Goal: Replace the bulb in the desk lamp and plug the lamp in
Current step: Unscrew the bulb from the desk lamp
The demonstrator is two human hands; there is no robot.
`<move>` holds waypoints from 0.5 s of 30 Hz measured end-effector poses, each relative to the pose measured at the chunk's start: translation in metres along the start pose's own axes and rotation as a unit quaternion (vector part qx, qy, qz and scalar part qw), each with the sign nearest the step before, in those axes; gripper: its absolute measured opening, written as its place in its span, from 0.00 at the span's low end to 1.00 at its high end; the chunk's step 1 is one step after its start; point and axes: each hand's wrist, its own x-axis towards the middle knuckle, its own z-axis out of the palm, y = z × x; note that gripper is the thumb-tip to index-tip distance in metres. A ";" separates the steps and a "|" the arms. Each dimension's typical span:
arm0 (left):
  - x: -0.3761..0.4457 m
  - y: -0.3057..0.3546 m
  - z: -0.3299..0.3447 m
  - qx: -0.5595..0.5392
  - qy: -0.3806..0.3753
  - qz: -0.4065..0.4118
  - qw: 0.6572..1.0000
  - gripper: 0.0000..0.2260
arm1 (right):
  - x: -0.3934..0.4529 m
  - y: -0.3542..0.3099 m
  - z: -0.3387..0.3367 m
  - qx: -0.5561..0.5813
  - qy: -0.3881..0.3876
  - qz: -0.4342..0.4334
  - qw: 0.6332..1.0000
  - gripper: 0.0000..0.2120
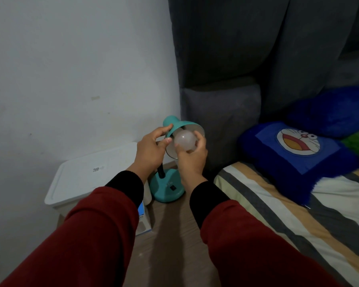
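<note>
A teal desk lamp stands on a wooden bedside surface, its base (167,190) near the bed and its shade (180,125) tilted toward me. My left hand (151,150) grips the shade's rim from the left. A round white bulb (184,139) sits in the mouth of the shade, with the fingers of my right hand (192,157) wrapped around it from below. The bulb's screw end is hidden inside the shade. No cord or plug shows.
A white lidded box (87,175) stands left of the lamp against the wall. A small blue-and-white carton (142,216) lies by my left sleeve. A grey padded headboard (226,59) rises behind. The striped bed (298,214) with a blue cartoon pillow (294,150) is on the right.
</note>
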 end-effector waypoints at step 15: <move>0.003 -0.003 0.001 0.011 0.002 0.005 1.000 0.17 | 0.005 0.001 0.000 0.010 -0.003 0.016 1.000 0.29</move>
